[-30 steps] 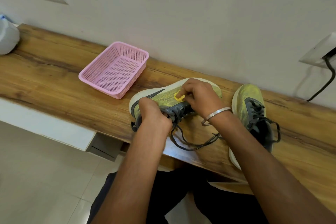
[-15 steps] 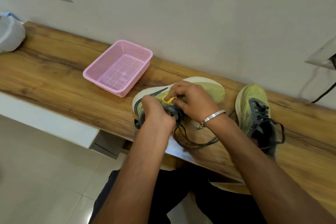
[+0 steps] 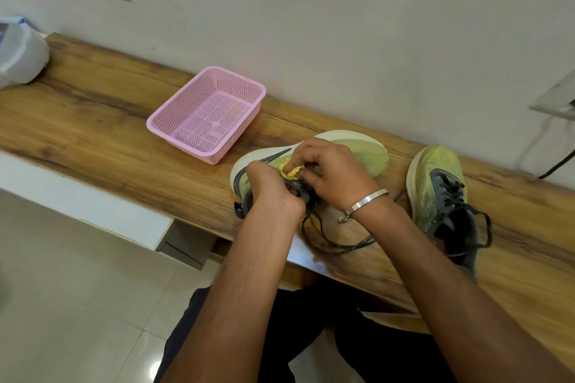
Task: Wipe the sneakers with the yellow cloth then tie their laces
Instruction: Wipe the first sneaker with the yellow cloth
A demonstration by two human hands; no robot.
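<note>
Left sneaker (image 3: 357, 149) lies on its side on the wooden surface (image 3: 93, 121), toe toward 2 o'clock. Both hands sit over its lacing area. Right hand (image 3: 336, 174) has fingers curled, pinching a bunched yellow cloth (image 3: 289, 172) at the tongue. Left hand (image 3: 273, 193), at 8 o'clock of the cloth, is curled around the dark laces (image 3: 329, 242), whose loose loops trail toward 6 o'clock. Second sneaker (image 3: 441, 193) stands upright at 3 o'clock, apart from the hands. Pink basket (image 3: 205, 115) sits at 10 o'clock, near the first sneaker.
</note>
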